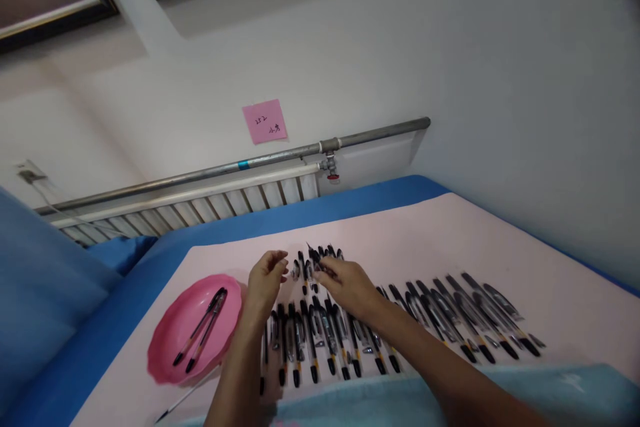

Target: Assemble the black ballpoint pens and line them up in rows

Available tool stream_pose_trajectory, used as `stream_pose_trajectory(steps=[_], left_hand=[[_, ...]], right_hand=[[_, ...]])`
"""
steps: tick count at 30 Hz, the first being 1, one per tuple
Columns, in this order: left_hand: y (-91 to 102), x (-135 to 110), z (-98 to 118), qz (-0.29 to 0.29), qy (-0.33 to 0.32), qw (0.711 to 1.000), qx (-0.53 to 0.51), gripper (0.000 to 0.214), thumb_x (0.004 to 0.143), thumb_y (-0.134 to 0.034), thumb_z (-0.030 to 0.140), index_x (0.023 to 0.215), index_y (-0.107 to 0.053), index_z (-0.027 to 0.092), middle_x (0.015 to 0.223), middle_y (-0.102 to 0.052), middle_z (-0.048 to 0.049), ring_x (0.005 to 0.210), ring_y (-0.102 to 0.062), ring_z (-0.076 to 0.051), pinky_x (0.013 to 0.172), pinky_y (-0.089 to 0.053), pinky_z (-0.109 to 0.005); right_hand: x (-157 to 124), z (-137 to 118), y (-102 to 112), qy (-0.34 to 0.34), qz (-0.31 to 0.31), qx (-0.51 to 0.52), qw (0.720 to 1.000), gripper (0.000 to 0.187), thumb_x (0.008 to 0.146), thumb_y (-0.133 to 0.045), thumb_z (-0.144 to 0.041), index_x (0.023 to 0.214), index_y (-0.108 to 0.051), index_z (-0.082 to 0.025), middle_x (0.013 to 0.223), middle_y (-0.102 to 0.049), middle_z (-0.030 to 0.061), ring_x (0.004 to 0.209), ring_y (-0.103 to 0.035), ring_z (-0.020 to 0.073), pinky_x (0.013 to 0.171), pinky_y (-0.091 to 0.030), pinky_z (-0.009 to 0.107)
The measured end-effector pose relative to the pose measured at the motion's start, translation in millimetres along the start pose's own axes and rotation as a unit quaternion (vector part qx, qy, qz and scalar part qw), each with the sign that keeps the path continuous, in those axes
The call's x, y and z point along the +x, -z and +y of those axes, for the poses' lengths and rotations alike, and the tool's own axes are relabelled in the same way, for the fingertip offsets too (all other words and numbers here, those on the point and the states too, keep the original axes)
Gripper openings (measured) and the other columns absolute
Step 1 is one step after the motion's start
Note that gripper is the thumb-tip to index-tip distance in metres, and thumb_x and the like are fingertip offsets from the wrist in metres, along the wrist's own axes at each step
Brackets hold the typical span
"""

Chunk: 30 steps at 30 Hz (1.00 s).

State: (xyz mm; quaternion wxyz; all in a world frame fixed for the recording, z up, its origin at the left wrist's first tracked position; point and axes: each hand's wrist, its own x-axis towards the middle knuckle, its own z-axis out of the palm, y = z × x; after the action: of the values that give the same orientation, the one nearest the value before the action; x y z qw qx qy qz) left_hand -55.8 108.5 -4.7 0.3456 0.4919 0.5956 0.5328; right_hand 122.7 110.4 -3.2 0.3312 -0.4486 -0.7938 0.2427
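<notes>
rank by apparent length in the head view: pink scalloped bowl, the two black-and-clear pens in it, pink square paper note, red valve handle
1. Pink scalloped bowl
2. Two black-and-clear pens, too alike to rank against each other
3. Pink square paper note
4. Red valve handle

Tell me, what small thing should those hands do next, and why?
Probably ease the left hand in toward the right hand: the right reaches over the upper group of pen parts, while the left sits apart, beside that group's left end. Whether the right hand grips anything is unclear.
</notes>
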Motion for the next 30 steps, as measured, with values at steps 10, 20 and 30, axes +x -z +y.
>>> stream_pose_trajectory(steps=[10,20,30], left_hand=[[-9.2,12.6,-37.7,-0.046,-0.053,0.974,0.215,0.017,0.061,-0.056,0.008,0.067,-0.066,0.022,0.079,-0.062,-0.0084,0.092,-0.052,-0.025,0.088,-0.031,-0.034],[-6.6,13.0,-43.9,-0.073,-0.061,0.927,0.363,0.009,0.069,-0.055,0.021,0.062,-0.059,0.019,0.07,-0.054,-0.0079,0.079,-0.053,-0.024,0.075,-0.035,-0.034],[-2.8,12.1,-34.8,-0.101,-0.001,0.867,0.488,0.019,0.074,-0.045,0.013,0.08,-0.063,0.014,0.086,-0.059,-0.0145,0.084,-0.056,-0.024,0.074,-0.037,-0.033]], right_hand=[[0.7,0.1,1.2,0.003,-0.013,-0.026,1.0,0.02,0.08,-0.046,-0.026,0.062,-0.047,-0.018,0.057,-0.047,-0.0038,0.055,-0.041,0.0092,0.052,-0.025,0.02],[0.7,-0.8,1.6,0.011,-0.015,-0.031,0.999,0.02,0.081,-0.044,-0.025,0.063,-0.045,-0.018,0.059,-0.046,-0.0037,0.056,-0.04,0.0091,0.053,-0.023,0.02],[0.0,-0.5,0.9,0.015,-0.018,-0.041,0.999,0.021,0.08,-0.046,-0.026,0.061,-0.043,-0.018,0.056,-0.044,-0.0042,0.055,-0.04,0.0092,0.052,-0.022,0.021]])
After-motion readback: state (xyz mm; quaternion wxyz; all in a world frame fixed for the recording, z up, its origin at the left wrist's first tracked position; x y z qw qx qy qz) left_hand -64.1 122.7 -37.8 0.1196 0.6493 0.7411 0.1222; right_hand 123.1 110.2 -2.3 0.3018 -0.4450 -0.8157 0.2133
